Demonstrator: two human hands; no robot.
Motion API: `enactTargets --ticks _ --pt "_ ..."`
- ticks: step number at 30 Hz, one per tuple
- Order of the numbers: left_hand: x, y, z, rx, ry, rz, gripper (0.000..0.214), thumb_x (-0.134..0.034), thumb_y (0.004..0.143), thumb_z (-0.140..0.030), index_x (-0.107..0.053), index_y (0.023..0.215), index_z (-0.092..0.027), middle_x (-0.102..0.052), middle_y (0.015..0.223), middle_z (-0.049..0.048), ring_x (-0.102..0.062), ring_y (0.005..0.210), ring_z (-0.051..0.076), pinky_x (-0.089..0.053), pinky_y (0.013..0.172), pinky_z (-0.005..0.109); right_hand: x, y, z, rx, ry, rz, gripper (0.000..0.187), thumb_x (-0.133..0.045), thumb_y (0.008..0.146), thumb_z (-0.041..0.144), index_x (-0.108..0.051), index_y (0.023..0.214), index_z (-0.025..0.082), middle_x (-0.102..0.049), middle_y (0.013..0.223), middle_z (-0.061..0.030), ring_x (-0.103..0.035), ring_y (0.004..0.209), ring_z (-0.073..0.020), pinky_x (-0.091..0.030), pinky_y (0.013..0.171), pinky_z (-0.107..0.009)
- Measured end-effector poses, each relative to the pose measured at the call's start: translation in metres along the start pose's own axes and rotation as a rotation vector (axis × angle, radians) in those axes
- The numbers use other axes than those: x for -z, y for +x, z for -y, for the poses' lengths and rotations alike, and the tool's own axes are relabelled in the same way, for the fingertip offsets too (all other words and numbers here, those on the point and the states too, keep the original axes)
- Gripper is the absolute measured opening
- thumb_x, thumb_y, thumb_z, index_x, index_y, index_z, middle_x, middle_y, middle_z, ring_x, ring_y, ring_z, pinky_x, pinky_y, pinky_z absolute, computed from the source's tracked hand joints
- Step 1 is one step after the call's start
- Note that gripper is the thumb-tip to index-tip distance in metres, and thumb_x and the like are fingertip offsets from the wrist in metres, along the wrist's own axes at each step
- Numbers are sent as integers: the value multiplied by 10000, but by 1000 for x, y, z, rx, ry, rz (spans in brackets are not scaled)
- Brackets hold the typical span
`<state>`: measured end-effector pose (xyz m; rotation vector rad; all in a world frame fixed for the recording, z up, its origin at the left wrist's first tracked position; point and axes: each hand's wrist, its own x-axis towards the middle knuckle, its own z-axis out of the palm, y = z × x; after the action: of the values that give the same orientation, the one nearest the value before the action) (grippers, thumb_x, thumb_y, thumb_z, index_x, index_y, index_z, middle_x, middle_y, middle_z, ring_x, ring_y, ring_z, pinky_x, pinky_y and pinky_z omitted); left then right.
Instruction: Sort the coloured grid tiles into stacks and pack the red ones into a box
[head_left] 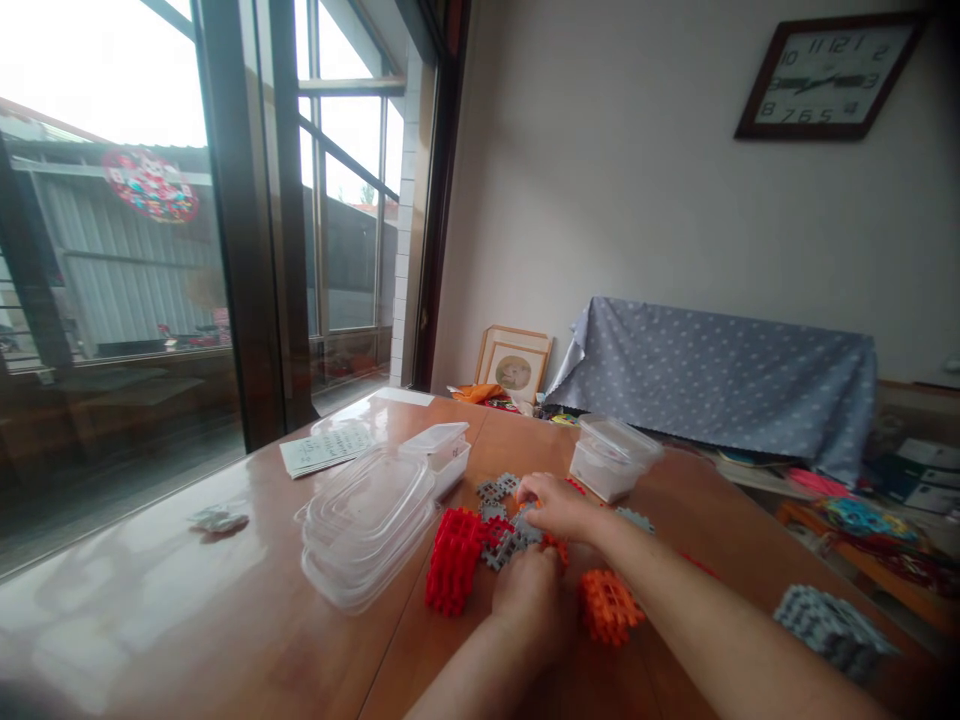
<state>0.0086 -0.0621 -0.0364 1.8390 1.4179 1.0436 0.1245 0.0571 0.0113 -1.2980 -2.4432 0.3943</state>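
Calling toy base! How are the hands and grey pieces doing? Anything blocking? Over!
Left hand, right hand: both at grey pieces, exact grip hidden. Red stack, orange stack close by. Nothing seems to block the hands. Over.

Wall clock with 10, 11, 12, 1 and 2 across its upper part, 3 at its right, 4, 5, 6, 7 and 8 along its bottom, lines of writing on papers below and left of the clock, too small to read

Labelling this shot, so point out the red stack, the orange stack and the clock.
Red stack [453,562]: head view, its middle.
Orange stack [610,606]: head view, its middle.
Clock [828,80]: head view, its face.
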Motion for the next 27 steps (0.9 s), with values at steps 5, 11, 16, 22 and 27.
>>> enactTargets --ticks 5,11,16,22,27 --pt "0 1 0 -1 -2 -9 69 -622 730 -168 -602 702 -228 -631 784 55 -510 662 195 -325 653 315 5 -7 -4 -78 258 -66 132 -595 737 180 -666 847 201 -683 793 10 -597 723 -148 -446 663 -244" --pt "0 8 -10 122 -252 -61 140 -676 723 -174 -545 694 -213 -560 674 6 -449 645 162 -276 615 288 23 -27 0 -189 522 -169 194 -571 810 349 -612 930 202 -653 811 10 -580 679 -133 -461 628 -250" --pt "7 12 -22 288 -636 -122 351 -771 746 -452 -549 834 -194 -580 720 1 -504 630 144 -332 604 271 44 -51 9 -234 632 -163 279 -619 805 428 -626 963 198 -668 833 -5 -596 684 -141 -484 641 -271" --pt "19 15 -27 305 -1101 -59 389 -753 750 -483 -508 815 -189 -550 692 -42 -470 527 59 -294 518 201 50 -70 16 -202 694 -148 319 -687 786 383 -674 1038 187 -709 981 -43 -645 891 -190 -518 822 -331" --pt "19 18 -23 378 -1194 -34 344 -771 717 -377 -511 834 -186 -604 702 -24 -594 590 89 -369 553 191 43 -83 16 -132 394 -287 436 -713 800 376 -672 1196 198 -682 1188 -92 -627 1102 -254 -486 984 -411"
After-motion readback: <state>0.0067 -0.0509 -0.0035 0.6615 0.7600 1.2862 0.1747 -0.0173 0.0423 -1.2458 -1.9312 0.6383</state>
